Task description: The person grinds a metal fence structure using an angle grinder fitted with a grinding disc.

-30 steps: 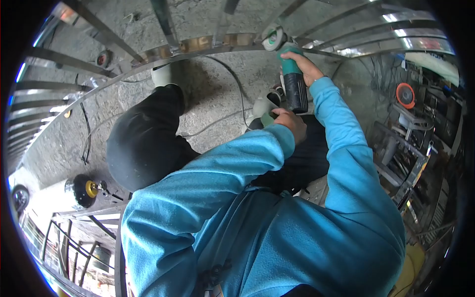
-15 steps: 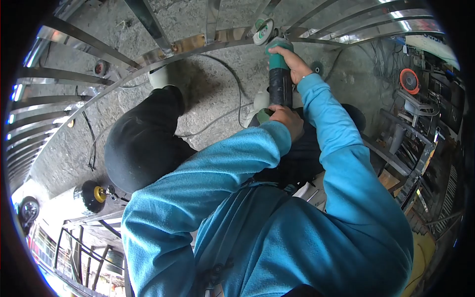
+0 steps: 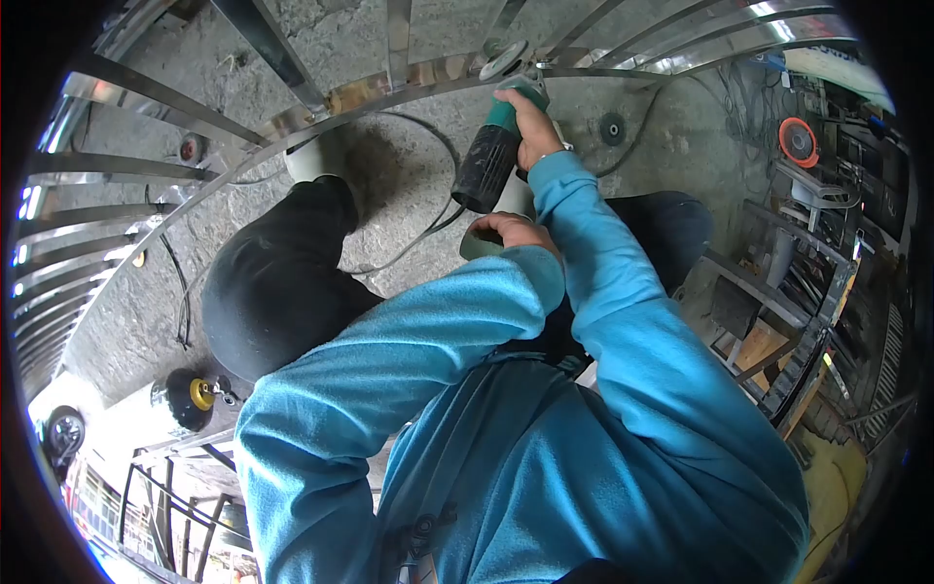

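Observation:
An angle grinder (image 3: 488,156) with a green head and black body is in my right hand (image 3: 530,122), whose fingers wrap round the head end. Its disc (image 3: 503,61) is up against the curved metal rail (image 3: 428,80). Just below the grinder's rear end, my left hand (image 3: 520,234) is closed around a pale green curved piece (image 3: 477,241); I cannot make out its kind. A gap separates that hand from the grinder. The grinder's cord (image 3: 428,232) runs from its rear end across the floor.
Shiny metal bars (image 3: 399,44) fan out beyond the rail. A loose dark disc (image 3: 611,128) lies on the concrete floor (image 3: 399,180). An orange round disc (image 3: 798,143) and a metal rack (image 3: 778,292) stand at right. At lower left is a gas cylinder (image 3: 175,401).
My left hand has come off the grinder's rear end, with the green piece in it. The grinder's rear has swung left and tilted, still in my right hand.

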`<state>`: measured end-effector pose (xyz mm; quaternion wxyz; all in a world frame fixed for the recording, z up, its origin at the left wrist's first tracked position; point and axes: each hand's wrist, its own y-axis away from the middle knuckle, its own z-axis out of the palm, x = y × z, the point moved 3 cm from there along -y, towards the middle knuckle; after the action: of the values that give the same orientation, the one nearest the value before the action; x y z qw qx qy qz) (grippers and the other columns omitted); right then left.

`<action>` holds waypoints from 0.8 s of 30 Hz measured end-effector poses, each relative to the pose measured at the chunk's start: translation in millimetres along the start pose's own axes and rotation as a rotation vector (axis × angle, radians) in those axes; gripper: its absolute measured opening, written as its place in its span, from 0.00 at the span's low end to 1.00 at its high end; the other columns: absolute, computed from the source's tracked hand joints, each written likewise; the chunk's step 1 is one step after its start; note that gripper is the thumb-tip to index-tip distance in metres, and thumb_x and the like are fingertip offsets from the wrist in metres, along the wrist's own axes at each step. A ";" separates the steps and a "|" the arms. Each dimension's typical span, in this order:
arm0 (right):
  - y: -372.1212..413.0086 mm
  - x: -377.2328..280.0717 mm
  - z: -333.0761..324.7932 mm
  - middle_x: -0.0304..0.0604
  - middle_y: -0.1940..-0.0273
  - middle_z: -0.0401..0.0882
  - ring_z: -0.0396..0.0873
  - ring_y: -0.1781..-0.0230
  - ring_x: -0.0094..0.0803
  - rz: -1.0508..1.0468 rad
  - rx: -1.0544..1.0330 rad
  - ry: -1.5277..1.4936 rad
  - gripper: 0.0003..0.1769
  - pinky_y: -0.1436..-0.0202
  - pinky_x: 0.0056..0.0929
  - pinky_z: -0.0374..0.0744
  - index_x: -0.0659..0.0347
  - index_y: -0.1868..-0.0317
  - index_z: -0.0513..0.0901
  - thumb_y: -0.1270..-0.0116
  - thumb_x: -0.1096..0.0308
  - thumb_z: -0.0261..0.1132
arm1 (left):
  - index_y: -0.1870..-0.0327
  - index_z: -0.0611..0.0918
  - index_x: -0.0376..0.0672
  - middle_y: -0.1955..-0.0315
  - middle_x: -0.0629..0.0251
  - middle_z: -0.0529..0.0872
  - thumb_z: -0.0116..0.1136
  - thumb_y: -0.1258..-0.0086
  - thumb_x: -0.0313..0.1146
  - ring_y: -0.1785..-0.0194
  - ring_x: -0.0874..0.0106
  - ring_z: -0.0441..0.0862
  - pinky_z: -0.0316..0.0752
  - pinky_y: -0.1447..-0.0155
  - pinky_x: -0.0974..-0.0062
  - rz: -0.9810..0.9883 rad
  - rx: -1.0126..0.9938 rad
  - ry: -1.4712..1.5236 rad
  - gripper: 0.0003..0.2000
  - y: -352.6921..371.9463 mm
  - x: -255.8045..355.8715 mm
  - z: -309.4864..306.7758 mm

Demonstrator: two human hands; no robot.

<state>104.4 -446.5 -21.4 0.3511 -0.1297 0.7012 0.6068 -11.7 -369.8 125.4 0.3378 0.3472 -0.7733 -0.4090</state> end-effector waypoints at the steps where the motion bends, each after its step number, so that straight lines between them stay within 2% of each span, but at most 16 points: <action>1: 4.8 -0.3 2.3 0.43 0.63 0.79 0.82 0.68 0.38 -0.003 0.002 -0.003 0.26 0.64 0.37 0.84 0.64 0.48 0.76 0.42 0.61 0.74 | 0.41 0.83 0.43 0.46 0.55 0.85 0.62 0.33 0.40 0.43 0.52 0.83 0.77 0.44 0.44 0.018 -0.006 -0.017 0.21 6.3 -1.6 -3.2; 3: 14.2 -3.9 4.0 0.45 0.58 0.79 0.81 0.62 0.38 -0.033 0.062 -0.041 0.27 0.62 0.39 0.82 0.67 0.49 0.79 0.49 0.67 0.77 | 0.40 0.82 0.44 0.46 0.55 0.85 0.62 0.33 0.40 0.43 0.51 0.83 0.77 0.44 0.43 0.036 -0.009 -0.034 0.21 9.3 -1.2 -4.3; 7: 24.8 -11.9 0.4 0.45 0.58 0.79 0.81 0.61 0.38 -0.064 0.013 0.042 0.29 0.62 0.39 0.82 0.68 0.49 0.78 0.50 0.67 0.77 | 0.35 0.79 0.47 0.46 0.56 0.85 0.64 0.35 0.39 0.43 0.51 0.83 0.78 0.45 0.43 0.077 0.029 -0.014 0.25 9.1 0.1 -1.3; 9: 29.8 -22.9 -7.5 0.45 0.58 0.78 0.80 0.60 0.38 0.018 0.028 0.107 0.28 0.62 0.39 0.82 0.68 0.49 0.78 0.50 0.67 0.77 | 0.34 0.77 0.48 0.46 0.57 0.85 0.63 0.35 0.38 0.44 0.52 0.83 0.78 0.46 0.43 0.105 0.050 0.006 0.26 9.3 -1.3 -3.4; 11: 5.5 -24.2 -27.7 0.46 0.59 0.78 0.81 0.63 0.38 0.045 -0.003 0.091 0.28 0.63 0.39 0.82 0.68 0.49 0.78 0.50 0.67 0.77 | 0.30 0.73 0.48 0.46 0.59 0.86 0.62 0.34 0.39 0.45 0.52 0.84 0.79 0.46 0.43 0.118 -0.052 0.097 0.29 7.7 1.7 -6.7; 13: 0.9 -29.6 -38.2 0.47 0.65 0.80 0.84 0.72 0.38 0.064 -0.058 0.132 0.28 0.68 0.34 0.86 0.66 0.50 0.76 0.45 0.59 0.75 | 0.28 0.70 0.48 0.45 0.60 0.86 0.61 0.33 0.39 0.46 0.52 0.85 0.78 0.46 0.43 0.109 -0.068 0.078 0.30 5.9 3.8 -2.2; 15: 2.7 -41.2 -40.4 0.47 0.65 0.80 0.84 0.71 0.37 0.078 -0.079 0.188 0.28 0.68 0.34 0.86 0.65 0.50 0.76 0.44 0.58 0.75 | 0.27 0.68 0.48 0.44 0.60 0.85 0.61 0.33 0.40 0.44 0.54 0.84 0.78 0.46 0.43 0.099 -0.075 0.062 0.31 7.4 0.8 -2.6; 19: 0.6 -57.7 -35.9 0.45 0.66 0.81 0.84 0.71 0.35 0.104 -0.105 0.359 0.27 0.68 0.33 0.85 0.64 0.51 0.76 0.43 0.56 0.74 | 0.28 0.71 0.46 0.42 0.58 0.84 0.62 0.33 0.40 0.41 0.54 0.82 0.78 0.45 0.44 0.081 -0.051 0.088 0.31 2.7 -1.1 -2.1; 24: -11.0 -59.6 -29.6 0.45 0.66 0.80 0.84 0.71 0.35 0.125 -0.185 0.444 0.26 0.68 0.32 0.85 0.64 0.51 0.76 0.42 0.55 0.74 | 0.35 0.78 0.42 0.41 0.57 0.83 0.63 0.33 0.40 0.41 0.53 0.81 0.78 0.45 0.43 0.071 -0.054 0.060 0.26 1.0 -1.9 -7.1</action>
<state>144.1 -491.5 9.4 0.1368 -0.2479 0.7093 0.6456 -5.2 -370.7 128.9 0.3843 0.3225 -0.7634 -0.4069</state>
